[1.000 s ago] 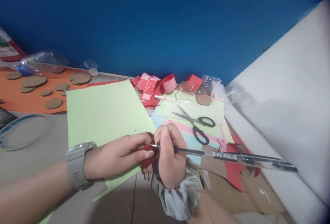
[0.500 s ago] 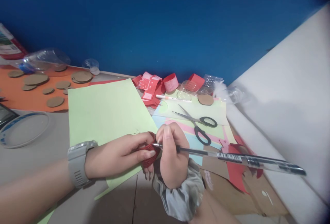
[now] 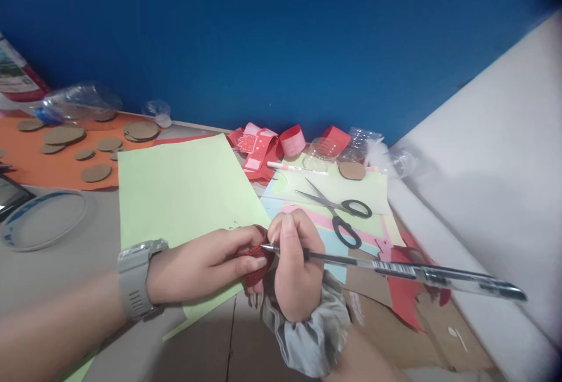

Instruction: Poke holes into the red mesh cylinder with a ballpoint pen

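My left hand (image 3: 219,262), with a grey watch at the wrist, is closed on a small red patterned piece (image 3: 254,275) at the lower edge of the light green sheet (image 3: 175,191). Its shape is partly hidden by my fingers. My right hand (image 3: 298,265), a grey scrunchie below it, grips a black and clear pen (image 3: 395,269). The pen's tip points left and meets the red piece beside my left thumb, while its long body stretches to the right. Open scissors (image 3: 336,209) with black handles lie on coloured papers behind my right hand.
Cardboard discs (image 3: 95,173) and a clear bottle (image 3: 83,103) lie on orange paper at left, near a round ring (image 3: 44,247). Red paper loops (image 3: 292,140) and a white marker (image 3: 290,167) are at the back. Red scraps (image 3: 406,294) and cardboard (image 3: 381,329) lie right.
The whole view has shifted very slightly, with things a little farther right. Both hands keep their hold on the red piece and the pen.
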The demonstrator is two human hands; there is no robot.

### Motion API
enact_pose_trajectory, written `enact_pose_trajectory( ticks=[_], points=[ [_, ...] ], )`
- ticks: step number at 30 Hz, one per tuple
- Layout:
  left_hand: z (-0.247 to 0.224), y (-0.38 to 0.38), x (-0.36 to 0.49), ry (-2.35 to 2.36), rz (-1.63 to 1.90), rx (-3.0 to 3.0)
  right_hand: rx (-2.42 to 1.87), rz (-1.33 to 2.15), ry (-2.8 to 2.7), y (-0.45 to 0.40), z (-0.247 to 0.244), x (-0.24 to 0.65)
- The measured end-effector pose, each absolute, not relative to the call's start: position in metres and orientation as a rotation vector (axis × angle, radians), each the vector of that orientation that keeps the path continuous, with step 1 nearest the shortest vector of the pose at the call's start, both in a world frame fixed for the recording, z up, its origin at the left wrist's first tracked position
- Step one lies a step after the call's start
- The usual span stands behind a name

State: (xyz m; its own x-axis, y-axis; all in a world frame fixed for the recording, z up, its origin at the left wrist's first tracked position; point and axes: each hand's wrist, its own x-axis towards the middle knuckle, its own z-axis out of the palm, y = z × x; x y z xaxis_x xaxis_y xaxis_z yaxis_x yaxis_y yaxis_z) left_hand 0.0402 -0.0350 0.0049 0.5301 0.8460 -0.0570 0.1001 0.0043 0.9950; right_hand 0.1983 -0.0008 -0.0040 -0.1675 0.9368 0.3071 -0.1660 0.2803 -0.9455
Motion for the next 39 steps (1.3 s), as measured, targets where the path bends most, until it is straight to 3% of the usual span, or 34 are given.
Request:
enact_pose_trajectory(
  ticks=[39],
  points=[
    [0.0033, -0.0345, 0.0402, 0.885, 0.707, 1.506, -0.783, 1.194, -1.396, -0.0022, -0.0050, 0.1984]
  ],
)
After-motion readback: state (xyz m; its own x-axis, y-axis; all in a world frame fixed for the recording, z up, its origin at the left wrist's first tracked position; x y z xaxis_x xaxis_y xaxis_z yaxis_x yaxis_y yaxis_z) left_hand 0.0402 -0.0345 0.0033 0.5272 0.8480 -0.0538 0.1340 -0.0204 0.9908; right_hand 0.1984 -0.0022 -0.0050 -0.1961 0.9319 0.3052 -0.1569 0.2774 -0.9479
